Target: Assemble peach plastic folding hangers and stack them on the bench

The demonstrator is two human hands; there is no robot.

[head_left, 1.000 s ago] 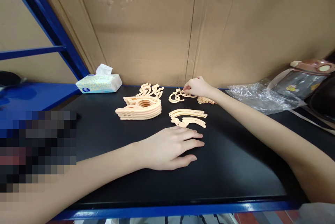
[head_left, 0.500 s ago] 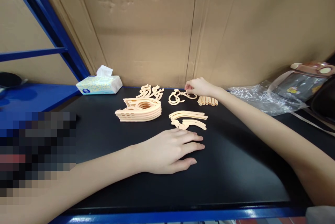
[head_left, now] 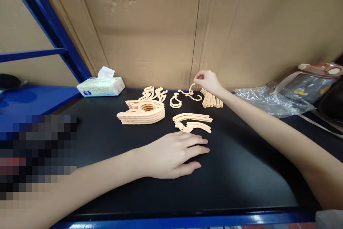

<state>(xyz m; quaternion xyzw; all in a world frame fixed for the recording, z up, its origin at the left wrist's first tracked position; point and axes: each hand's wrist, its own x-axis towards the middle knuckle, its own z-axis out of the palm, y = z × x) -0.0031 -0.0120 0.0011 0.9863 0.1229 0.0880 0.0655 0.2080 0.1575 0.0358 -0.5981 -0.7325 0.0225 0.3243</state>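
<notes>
Along the table's (head_left: 241,179) blue front edge, the left hand (head_left: 171,155) is lying palm down, fingers slightly spread, holding nothing. Just beyond its knuckles, curved arm pieces (head_left: 193,115) are resting around the middle of the table. A neat stack (head_left: 150,116) of similar pale pieces is sitting to their left. Farther back, two overlapping hooks (head_left: 175,106) are lying flat, and slim strips (head_left: 213,100) are lining up side by side to their right. Near the far edge, the right hand (head_left: 210,80) is pinching a raised hook (head_left: 190,89) between closed fingertips. A tissue pack (head_left: 100,86) is occupying the far left corner, and cardboard (head_left: 147,36) is standing behind the far edge.
</notes>
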